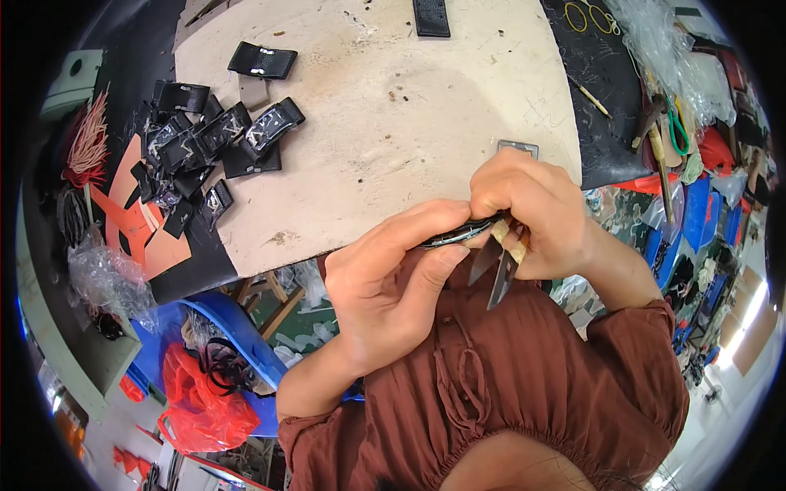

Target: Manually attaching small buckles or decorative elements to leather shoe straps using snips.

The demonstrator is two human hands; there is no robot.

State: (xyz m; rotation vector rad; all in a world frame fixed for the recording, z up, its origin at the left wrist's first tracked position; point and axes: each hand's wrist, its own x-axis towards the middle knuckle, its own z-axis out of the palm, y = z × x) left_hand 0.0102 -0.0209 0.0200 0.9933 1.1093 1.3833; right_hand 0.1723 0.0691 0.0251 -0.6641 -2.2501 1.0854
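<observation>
Just past the near edge of the board, my left hand [393, 270] pinches a small black leather-like piece [458, 236] between thumb and fingers. The piece is seen edge-on and has a pale line along its edge. My right hand [536, 204] closes at the piece's right end, its fingertips touching it. A pair of thread snips [501, 270] with yellowish wrapping is tucked in the right hand, blades pointing down and a little apart. Several similar black pieces [196, 139], folded flat with whitish marks, lie heaped at the left of the board.
The pale board [368, 123] rests on a black tabletop [602, 139]. A small metal-edged plate [517, 148] lies beyond my right hand, a black strip [431, 18] at the far edge. Yellow-handled scissors [589, 16] lie far right. Below left, a blue bin [246, 340] holds a red bag [201, 401].
</observation>
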